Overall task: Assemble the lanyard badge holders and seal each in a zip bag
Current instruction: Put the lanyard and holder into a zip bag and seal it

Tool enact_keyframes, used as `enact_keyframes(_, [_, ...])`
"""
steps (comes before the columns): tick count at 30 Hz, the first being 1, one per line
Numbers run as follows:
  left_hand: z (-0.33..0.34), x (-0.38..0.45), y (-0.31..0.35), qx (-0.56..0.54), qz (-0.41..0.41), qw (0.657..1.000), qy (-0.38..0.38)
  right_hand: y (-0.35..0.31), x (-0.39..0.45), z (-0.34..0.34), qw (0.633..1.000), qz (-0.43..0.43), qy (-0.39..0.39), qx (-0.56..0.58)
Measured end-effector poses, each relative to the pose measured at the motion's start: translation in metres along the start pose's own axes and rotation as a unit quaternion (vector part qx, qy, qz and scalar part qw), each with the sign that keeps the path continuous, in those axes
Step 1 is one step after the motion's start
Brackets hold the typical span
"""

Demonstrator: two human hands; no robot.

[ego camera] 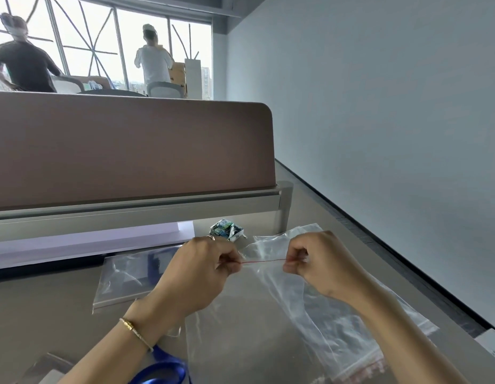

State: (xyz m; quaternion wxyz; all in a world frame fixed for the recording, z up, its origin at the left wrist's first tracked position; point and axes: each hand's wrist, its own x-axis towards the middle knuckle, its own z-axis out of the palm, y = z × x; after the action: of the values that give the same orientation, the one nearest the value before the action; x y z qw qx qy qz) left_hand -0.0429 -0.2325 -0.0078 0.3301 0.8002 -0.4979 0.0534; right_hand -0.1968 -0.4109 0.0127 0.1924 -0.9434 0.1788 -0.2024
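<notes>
My left hand [204,270] and my right hand [321,266] each pinch one end of the red zip line at the mouth of a clear zip bag [271,275], which is held a little above the desk. The bag hangs down under my hands. A blue lanyard [160,368] lies on the desk under my left forearm, near the bottom edge. A sealed clear bag with a dark blue item inside [130,273] lies flat to the left of my hands.
A pile of clear zip bags [351,331] lies under my right forearm. A crumpled printed wrapper [227,230] sits by the desk divider [130,151]. White sheets [74,245] lie at the left. Two people stand by the far window.
</notes>
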Motion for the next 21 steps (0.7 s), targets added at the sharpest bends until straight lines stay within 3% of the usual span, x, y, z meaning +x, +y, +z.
enact_keyframes(10, [0.003,0.001,-0.007,-0.023,0.001,1.0,0.015,0.008,0.001,-0.005,1.0,0.014,0.018,-0.015])
enact_keyframes(21, [0.008,0.002,-0.008,-0.032,0.002,0.999,0.033,0.013,0.002,-0.008,0.998,0.048,-0.023,0.035])
